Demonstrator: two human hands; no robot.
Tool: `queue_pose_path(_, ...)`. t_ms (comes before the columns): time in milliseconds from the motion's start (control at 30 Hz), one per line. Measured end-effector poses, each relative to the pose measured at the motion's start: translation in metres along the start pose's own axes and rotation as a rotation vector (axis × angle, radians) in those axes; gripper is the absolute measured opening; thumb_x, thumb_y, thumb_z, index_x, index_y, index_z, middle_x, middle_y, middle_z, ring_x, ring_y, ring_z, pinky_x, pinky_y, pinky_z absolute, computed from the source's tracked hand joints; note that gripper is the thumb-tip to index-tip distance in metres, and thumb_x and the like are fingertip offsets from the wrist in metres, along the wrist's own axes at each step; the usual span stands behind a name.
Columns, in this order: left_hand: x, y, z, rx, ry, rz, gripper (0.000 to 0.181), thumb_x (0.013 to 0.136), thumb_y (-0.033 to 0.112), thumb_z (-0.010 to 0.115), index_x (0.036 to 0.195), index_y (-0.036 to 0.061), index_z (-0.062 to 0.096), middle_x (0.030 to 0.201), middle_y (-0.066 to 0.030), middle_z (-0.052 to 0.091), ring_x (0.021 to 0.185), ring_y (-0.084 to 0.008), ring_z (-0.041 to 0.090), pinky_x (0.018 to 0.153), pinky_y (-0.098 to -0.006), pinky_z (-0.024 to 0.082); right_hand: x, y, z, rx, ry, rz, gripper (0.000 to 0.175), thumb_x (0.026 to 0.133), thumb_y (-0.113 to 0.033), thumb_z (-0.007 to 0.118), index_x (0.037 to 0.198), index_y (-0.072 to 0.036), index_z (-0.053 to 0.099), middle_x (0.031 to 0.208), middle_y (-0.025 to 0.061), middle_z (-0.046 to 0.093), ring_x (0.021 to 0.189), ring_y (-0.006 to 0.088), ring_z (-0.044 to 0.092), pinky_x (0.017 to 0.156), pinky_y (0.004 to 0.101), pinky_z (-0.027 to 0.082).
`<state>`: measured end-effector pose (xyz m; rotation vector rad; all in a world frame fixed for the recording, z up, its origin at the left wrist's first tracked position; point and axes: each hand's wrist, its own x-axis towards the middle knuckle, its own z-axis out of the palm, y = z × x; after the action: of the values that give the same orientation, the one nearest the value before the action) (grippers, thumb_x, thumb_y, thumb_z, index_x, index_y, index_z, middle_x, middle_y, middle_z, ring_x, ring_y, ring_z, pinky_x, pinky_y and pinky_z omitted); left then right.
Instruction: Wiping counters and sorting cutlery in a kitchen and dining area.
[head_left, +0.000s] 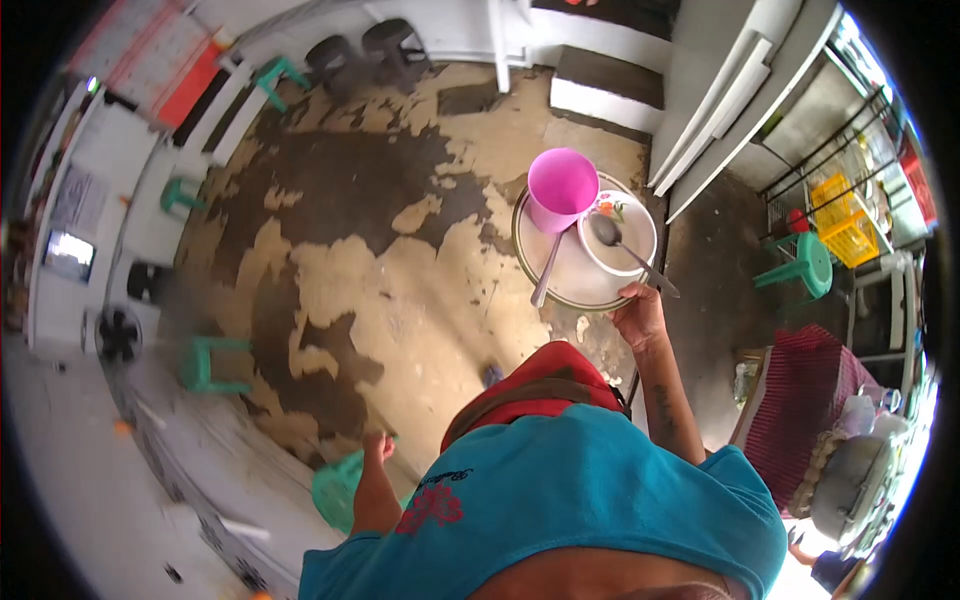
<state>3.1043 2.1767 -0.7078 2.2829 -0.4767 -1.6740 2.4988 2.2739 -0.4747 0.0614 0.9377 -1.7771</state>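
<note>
My right hand (639, 316) grips the near rim of a white plate (585, 289) with a dark-lined edge, held out over the floor. On the plate stand a pink plastic cup (561, 187), tilted, and beside it a white bowl (636, 255) with a floral print. A metal spoon (606, 229) lies in the bowl, its handle reaching past the rim. Another utensil's metal handle (549, 270) sticks out from beside the cup; its far end is hidden. My left hand (378, 445) hangs low with curled fingers, near a green plastic stool (337, 491).
A white refrigerator (720, 90) stands ahead to the right, near a step (607, 82). Green stools (217, 365) and a fan (118, 334) line the left. At right are another green stool (810, 266), yellow crates (844, 221) and a cloth-covered table (799, 405). Another person's sleeve (834, 570) shows lower right.
</note>
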Motion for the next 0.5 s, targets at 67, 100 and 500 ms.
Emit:
queue_pose_path(67,0.039,0.12,0.054,0.21,-0.102,0.343,0.017,0.084,0.014,0.049,0.072,0.0026,0.05,0.059,-0.0079,0.052,0.044,-0.0162,0.048,0.033,-0.0276,0.036,0.048,-0.01,0.015,0.06,-0.041,0.026,0.033,0.068,-0.006,0.049,0.1,-0.001,0.057,0.088,0.0091,0.065,0.075,0.0205,0.065,0.059,0.0306,0.054)
queue_pose_path(100,0.043,0.196,0.104,0.339,-0.261,0.421,0.018,0.085,0.016,0.048,0.075,0.002,0.053,0.06,-0.0085,0.053,0.045,-0.0159,0.049,0.035,-0.0269,0.037,0.068,-0.018,0.004,0.068,-0.041,0.004,0.033,0.068,-0.004,0.048,0.099,-0.001,0.057,0.096,0.0113,0.063,0.087,0.0226,0.063,0.07,0.0393,0.054)
queue_pose_path(500,0.05,0.516,0.533,0.583,-0.641,0.778,0.016,0.087,0.016,0.052,0.076,0.0058,0.058,0.06,-0.004,0.054,0.049,-0.0115,0.052,0.043,-0.0258,0.042,0.329,-0.182,0.021,0.153,0.171,-0.148,0.039,0.065,-0.006,0.049,0.103,-0.001,0.055,0.097,0.0095,0.063,0.088,0.024,0.062,0.072,0.0375,0.053)
